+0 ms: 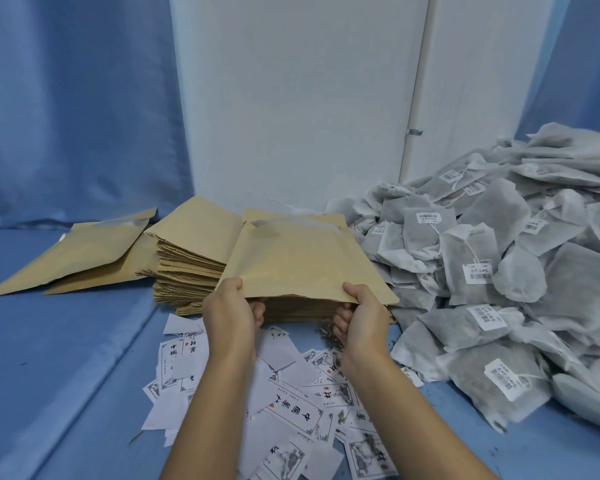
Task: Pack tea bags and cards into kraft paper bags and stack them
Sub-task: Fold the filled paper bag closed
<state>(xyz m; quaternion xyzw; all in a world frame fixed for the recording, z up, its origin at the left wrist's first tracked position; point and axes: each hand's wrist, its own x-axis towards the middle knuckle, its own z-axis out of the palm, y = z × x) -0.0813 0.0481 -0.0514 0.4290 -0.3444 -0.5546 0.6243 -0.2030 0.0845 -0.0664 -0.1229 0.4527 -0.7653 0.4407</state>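
Above the scattered cards [284,393], left hand [231,311] and right hand [359,318] are each pinching the near edge of one kraft bag [302,261], thumbs on top, holding it over the bag stack [187,258]. Tea bags [492,271] are lying heaped just right.

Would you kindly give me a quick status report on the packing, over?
Hands: left hand, right hand grip one kraft bag by its near edge. Bag tilted above the stack; tea bags at right, cards under wrists; nothing blocking.
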